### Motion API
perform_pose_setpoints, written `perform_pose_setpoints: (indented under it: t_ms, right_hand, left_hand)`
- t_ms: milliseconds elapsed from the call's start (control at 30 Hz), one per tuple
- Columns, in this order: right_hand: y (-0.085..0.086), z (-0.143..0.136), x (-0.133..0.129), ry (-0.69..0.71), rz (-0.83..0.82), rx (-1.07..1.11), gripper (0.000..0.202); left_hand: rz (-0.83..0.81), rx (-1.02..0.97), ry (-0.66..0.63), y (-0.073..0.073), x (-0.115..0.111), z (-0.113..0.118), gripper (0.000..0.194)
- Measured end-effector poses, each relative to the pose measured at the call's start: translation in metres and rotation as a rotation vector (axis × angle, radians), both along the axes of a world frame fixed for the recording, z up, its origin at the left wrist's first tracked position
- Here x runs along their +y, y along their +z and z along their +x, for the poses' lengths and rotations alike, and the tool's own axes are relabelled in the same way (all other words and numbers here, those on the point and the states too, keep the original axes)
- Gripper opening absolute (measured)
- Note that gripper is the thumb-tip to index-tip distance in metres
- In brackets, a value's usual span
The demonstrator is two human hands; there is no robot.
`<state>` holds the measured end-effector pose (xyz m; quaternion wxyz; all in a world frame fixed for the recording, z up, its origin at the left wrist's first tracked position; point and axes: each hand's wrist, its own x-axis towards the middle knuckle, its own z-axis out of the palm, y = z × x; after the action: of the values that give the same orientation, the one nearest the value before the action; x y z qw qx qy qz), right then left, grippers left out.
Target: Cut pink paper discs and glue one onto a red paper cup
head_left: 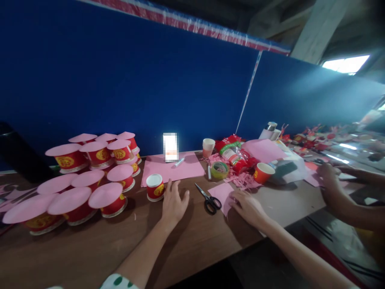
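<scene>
My left hand is over the brown table with its fingers apart and nothing held. Its fingertips are beside a small upturned red paper cup with a gold emblem; I cannot tell whether they touch. My right hand rests with outstretched fingers on the right edge of a pink paper piece. Between my hands lie black-handled scissors, blades pointing away from me. Behind the cup are larger pink sheets with a pen on top.
Several red cups topped with pink paper cones stand at left. Right of centre are green tape, pink paper shreds, a red plastic bag and an orange cup. A co-worker's arms reach in at right.
</scene>
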<state>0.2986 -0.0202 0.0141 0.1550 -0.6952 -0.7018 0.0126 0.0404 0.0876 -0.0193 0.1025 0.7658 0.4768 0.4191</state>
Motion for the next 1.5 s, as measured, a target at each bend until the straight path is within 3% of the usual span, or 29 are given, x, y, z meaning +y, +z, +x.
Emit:
perform_pose_setpoints:
  t_ms: [267, 500, 767, 933, 1033, 1133, 1233, 1300, 1400, 1500]
  right_hand:
    - [0.000, 0.007, -0.002, -0.015, 0.006, 0.036, 0.024]
    - [0.010, 0.007, 0.021, -0.022, -0.059, 0.022, 0.058]
    - [0.015, 0.012, 0.020, -0.025, -0.079, 0.048, 0.047]
    - [0.017, 0.019, 0.023, -0.110, 0.039, 0.197, 0.021]
    - [0.027, 0.005, 0.026, -0.062, 0.159, 0.416, 0.022]
    - [0.033, -0.025, 0.029, 0.052, 0.153, 0.616, 0.026]
    - [0.031, -0.061, 0.032, 0.141, 0.125, 0.633, 0.036]
    - [0.028, -0.081, 0.035, 0.183, 0.183, 0.583, 0.037]
    - [0.026, -0.096, 0.043, 0.204, 0.213, 0.536, 0.028]
    - [0.025, -0.099, 0.050, 0.210, 0.198, 0.535, 0.031]
  left_hand:
    - [0.042, 0.034, -0.142, 0.008, -0.002, 0.000, 0.033]
    - [0.051, 0.011, -0.185, 0.007, 0.001, 0.000, 0.030]
    - [0.046, 0.018, -0.215, 0.005, 0.002, 0.000, 0.027]
    - [0.011, -0.045, -0.294, 0.010, -0.001, 0.001, 0.024]
    - [-0.090, -0.059, -0.444, 0.017, -0.007, 0.003, 0.024]
    - [-0.253, -0.140, -0.555, 0.024, -0.014, 0.005, 0.031]
    - [-0.457, -0.351, -0.670, 0.028, -0.015, 0.006, 0.047]
    - [-0.576, -0.497, -0.729, 0.028, -0.013, 0.005, 0.043]
    - [-0.671, -0.631, -0.719, 0.027, -0.008, 0.004, 0.031]
    - [-0.711, -0.723, -0.699, 0.026, -0.006, 0.003, 0.037]
